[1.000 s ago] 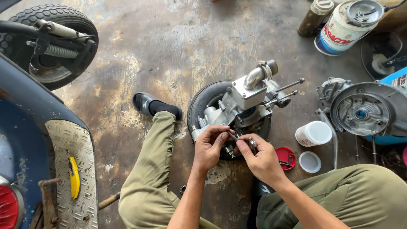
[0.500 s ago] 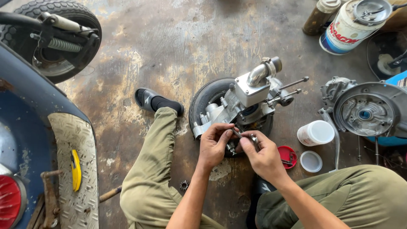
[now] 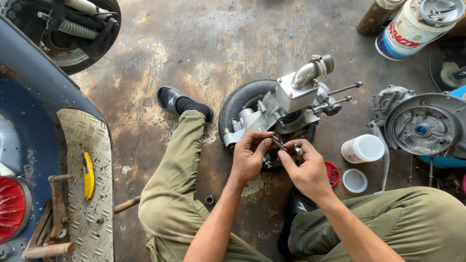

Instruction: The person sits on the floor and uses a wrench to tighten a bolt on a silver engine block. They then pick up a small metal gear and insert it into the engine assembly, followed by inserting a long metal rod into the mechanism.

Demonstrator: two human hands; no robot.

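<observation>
A small silver engine (image 3: 286, 109) with a curved intake pipe and long studs rests on a black tyre (image 3: 238, 104) on the stained floor between my knees. My left hand (image 3: 250, 155) and my right hand (image 3: 303, 167) meet at the engine's near side. Together their fingertips pinch a small dark metal part (image 3: 279, 144), and the right hand also shows a silvery piece by its fingers. Olive trousers cover both my legs.
A grey engine cover (image 3: 422, 128) lies at right, with a white cup (image 3: 363, 148), a white lid (image 3: 355, 180) and a red cap (image 3: 332, 173) nearby. A large can (image 3: 412, 26) and a bottle stand at top right. A blue scooter (image 3: 43, 160) with a yellow knife fills the left. A small gear (image 3: 209, 199) lies on the floor.
The view has shifted slightly; my hands stay at the engine's near side, fingers working the small part a little closer together.
</observation>
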